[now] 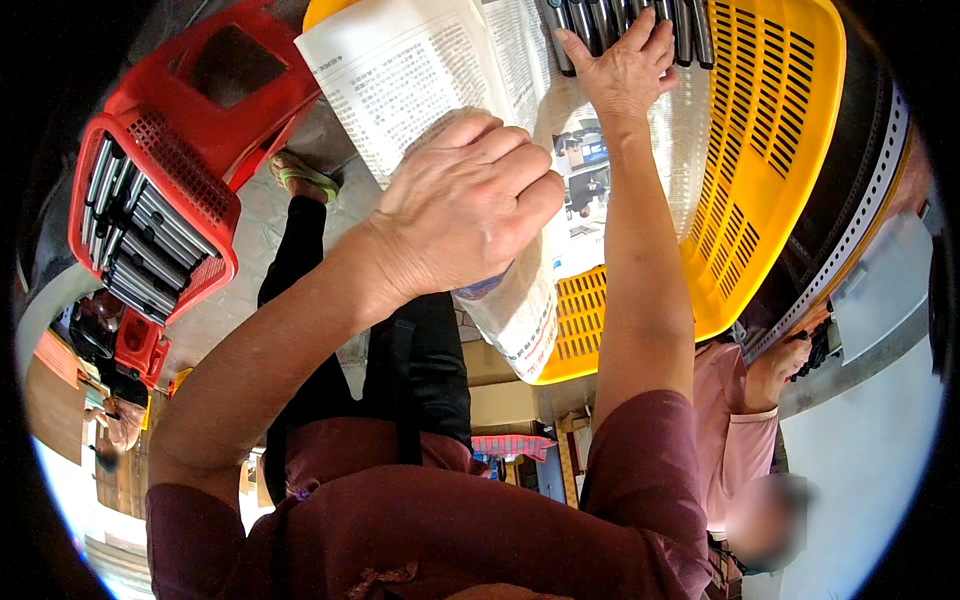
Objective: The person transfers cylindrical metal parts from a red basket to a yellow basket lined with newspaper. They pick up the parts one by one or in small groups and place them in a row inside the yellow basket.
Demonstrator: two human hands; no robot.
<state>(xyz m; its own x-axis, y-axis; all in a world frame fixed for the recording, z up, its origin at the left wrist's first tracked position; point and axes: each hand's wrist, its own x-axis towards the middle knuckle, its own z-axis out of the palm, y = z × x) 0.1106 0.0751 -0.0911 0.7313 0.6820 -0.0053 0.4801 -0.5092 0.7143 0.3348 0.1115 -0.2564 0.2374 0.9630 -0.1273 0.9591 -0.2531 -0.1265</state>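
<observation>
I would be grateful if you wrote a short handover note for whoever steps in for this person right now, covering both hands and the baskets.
Left hand: closed on the near edge of the newspaper sheet lining the yellow basket.
Right hand: flat, fingers spread, on the row of dark metal tubes at the basket's far end.
Red basket, at the left: also holds metal tubes, stacked in rows.
Done: newspaper laid in the yellow basket, one row of tubes on it.
Left: most of the newspaper is bare; the red basket is not emptied.
Another person in pink stands at the right.
</observation>
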